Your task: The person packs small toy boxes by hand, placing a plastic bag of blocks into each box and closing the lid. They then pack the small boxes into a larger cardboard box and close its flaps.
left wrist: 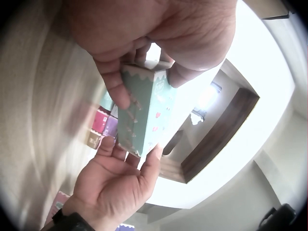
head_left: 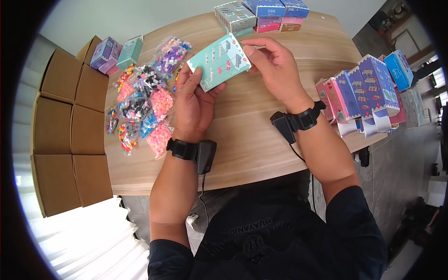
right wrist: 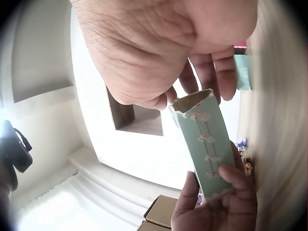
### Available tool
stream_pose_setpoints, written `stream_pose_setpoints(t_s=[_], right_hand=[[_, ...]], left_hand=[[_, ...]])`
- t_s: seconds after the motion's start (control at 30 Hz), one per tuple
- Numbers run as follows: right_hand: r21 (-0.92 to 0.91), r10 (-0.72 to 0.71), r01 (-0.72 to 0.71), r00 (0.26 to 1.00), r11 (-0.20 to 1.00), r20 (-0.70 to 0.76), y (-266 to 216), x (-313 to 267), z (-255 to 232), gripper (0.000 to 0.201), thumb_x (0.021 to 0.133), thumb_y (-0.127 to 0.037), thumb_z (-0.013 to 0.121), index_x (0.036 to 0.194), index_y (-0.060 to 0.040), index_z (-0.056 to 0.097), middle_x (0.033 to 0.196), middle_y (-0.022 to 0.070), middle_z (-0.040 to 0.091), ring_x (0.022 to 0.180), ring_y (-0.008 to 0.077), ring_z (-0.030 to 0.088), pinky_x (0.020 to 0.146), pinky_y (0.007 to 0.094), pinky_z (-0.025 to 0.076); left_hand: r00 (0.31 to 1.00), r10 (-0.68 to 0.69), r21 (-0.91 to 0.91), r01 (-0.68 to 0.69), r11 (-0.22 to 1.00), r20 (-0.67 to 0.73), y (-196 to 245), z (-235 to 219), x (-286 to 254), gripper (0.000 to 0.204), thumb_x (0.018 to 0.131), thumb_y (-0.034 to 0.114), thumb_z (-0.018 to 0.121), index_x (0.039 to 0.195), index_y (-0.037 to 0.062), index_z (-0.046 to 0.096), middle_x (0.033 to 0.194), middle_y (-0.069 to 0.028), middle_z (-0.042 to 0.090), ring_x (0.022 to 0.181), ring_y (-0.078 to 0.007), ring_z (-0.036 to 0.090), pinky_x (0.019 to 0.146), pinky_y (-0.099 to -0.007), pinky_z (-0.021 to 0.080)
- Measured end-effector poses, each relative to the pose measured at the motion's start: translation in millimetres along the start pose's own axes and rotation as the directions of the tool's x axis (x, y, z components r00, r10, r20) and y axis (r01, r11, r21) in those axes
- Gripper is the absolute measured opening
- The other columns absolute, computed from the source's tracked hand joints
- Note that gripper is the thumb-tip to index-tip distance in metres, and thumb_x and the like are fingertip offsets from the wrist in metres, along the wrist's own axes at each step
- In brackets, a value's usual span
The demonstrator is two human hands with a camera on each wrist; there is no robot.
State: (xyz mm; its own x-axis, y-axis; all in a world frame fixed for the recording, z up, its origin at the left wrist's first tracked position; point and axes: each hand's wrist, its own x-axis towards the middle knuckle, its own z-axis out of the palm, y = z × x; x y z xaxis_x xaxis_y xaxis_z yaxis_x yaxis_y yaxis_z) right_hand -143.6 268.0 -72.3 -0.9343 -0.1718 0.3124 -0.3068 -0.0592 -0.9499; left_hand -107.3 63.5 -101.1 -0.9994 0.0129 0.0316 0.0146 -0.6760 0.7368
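Note:
The left hand [head_left: 196, 105] grips a small mint-green box [head_left: 219, 63] above the table, its thumb on the printed face and fingers behind. At the box's other end is the right hand [head_left: 280, 70], with thumb and fingertips around the rim. The right wrist view shows that end of the box [right wrist: 209, 144] standing open, right hand [right wrist: 163, 48] over it and left hand [right wrist: 216, 207] around the far end. From the left wrist, the box [left wrist: 144, 106] appears between the left hand [left wrist: 159, 33] and the right hand [left wrist: 115, 183]. The box's inside is mostly hidden.
Bags of coloured bricks [head_left: 149, 100] lie on the left of the wooden table [head_left: 242, 140]. Brown cartons [head_left: 58, 126] stand beyond its left edge. Small boxes are stacked at the back [head_left: 266, 9], back left [head_left: 105, 53] and right [head_left: 364, 88].

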Motion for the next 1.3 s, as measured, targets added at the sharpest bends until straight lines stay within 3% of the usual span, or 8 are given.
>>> stream_pose_setpoints(t_s=[0.17, 0.37, 0.57, 0.67, 0.77, 0.9, 1.13, 1.3], right_hand=[[0.148, 0.056, -0.067, 0.996, 0.987, 0.072, 2, 0, 6, 0.037, 0.101, -0.016, 0.071, 0.135, -0.0036, 0.064, 0.117, 0.0076, 0.069, 0.097, 0.0096, 0.068, 0.076, 0.0256, 0.056], [0.304, 0.22, -0.2, 0.975, 0.931, -0.031, 2, -1, 12, 0.026, 0.102, -0.022, 0.071, 0.123, -0.0064, 0.066, 0.101, 0.002, 0.07, 0.091, 0.0093, 0.067, 0.073, 0.0263, 0.054], [0.048, 0.328, -0.345, 0.921, 0.938, 0.209, -4, 8, -21, 0.021, 0.1, -0.03, 0.073, 0.096, -0.0129, 0.061, 0.086, -0.0018, 0.067, 0.075, 0.0065, 0.061, 0.062, 0.0224, 0.046], [0.051, 0.34, -0.354, 0.923, 0.934, 0.182, -8, 9, -24, 0.018, 0.1, -0.026, 0.072, 0.094, -0.0129, 0.061, 0.084, -0.0013, 0.067, 0.073, 0.0073, 0.061, 0.062, 0.0225, 0.047], [0.185, 0.373, -0.376, 0.927, 0.908, 0.051, 0, 19, -15, 0.019, 0.097, -0.026, 0.072, 0.092, -0.0108, 0.063, 0.082, 0.0002, 0.065, 0.07, 0.0103, 0.062, 0.06, 0.0265, 0.048], [0.443, 0.394, -0.318, 0.915, 0.838, -0.089, 4, 53, -7, 0.016, 0.1, -0.025, 0.065, 0.104, -0.0098, 0.066, 0.087, 0.0, 0.067, 0.07, 0.0128, 0.063, 0.062, 0.0298, 0.051], [0.531, 0.472, -0.225, 0.79, 0.817, -0.39, 24, 109, 18, 0.023, 0.101, -0.027, 0.066, 0.104, -0.005, 0.059, 0.088, 0.0057, 0.064, 0.075, 0.0172, 0.067, 0.065, 0.0331, 0.059], [0.572, 0.476, -0.176, 0.766, 0.801, -0.431, 33, 112, 36, 0.027, 0.102, -0.021, 0.062, 0.119, 0.0003, 0.058, 0.105, 0.0108, 0.06, 0.08, 0.0223, 0.066, 0.066, 0.0364, 0.062]], left_hand=[[1.0, 0.028, -0.077, -0.029, 0.997, -0.008, 1, 7, -2, 0.039, 0.107, 0.018, 0.055, 0.144, 0.0094, 0.047, 0.139, -0.0096, 0.061, 0.12, -0.0219, 0.066, 0.093, -0.0414, 0.063], [0.999, 0.048, 0.081, -0.047, 0.996, -0.008, -2, 6, -1, 0.044, 0.105, 0.016, 0.055, 0.148, 0.0083, 0.046, 0.137, -0.0077, 0.061, 0.117, -0.0205, 0.067, 0.091, -0.0407, 0.063], [1.0, -0.024, 0.098, 0.025, 0.995, -0.007, -5, -16, 2, 0.059, 0.103, 0.015, 0.055, 0.16, 0.0066, 0.038, 0.134, -0.0072, 0.064, 0.111, -0.0171, 0.068, 0.079, -0.0356, 0.062], [0.999, -0.019, 0.098, 0.015, 0.995, 0.031, -3, -6, 0, 0.065, 0.104, 0.022, 0.055, 0.163, 0.0051, 0.03, 0.137, -0.0083, 0.062, 0.116, -0.0181, 0.066, 0.084, -0.0378, 0.061], [1.0, 0.026, -0.042, -0.026, 0.999, -0.016, -9, -4, -1, 0.072, 0.106, 0.03, 0.056, 0.165, 0.0082, 0.023, 0.14, -0.0123, 0.06, 0.125, -0.0221, 0.062, 0.092, -0.0426, 0.059], [0.994, -0.011, -0.005, 0.011, 1.0, -0.112, -7, -5, 0, 0.076, 0.107, 0.039, 0.056, 0.167, 0.0125, 0.017, 0.143, -0.0175, 0.058, 0.132, -0.0269, 0.058, 0.097, -0.0465, 0.055], [0.99, -0.017, 0.019, 0.02, 1.0, -0.137, -8, -2, -1, 0.069, 0.105, 0.047, 0.057, 0.161, 0.0161, 0.03, 0.143, -0.0201, 0.059, 0.136, -0.0302, 0.057, 0.1, -0.0474, 0.05], [0.991, -0.019, 0.004, 0.02, 1.0, -0.13, -8, -1, -1, 0.066, 0.106, 0.046, 0.056, 0.16, 0.0167, 0.032, 0.143, -0.0207, 0.059, 0.136, -0.0301, 0.057, 0.1, -0.047, 0.05]])
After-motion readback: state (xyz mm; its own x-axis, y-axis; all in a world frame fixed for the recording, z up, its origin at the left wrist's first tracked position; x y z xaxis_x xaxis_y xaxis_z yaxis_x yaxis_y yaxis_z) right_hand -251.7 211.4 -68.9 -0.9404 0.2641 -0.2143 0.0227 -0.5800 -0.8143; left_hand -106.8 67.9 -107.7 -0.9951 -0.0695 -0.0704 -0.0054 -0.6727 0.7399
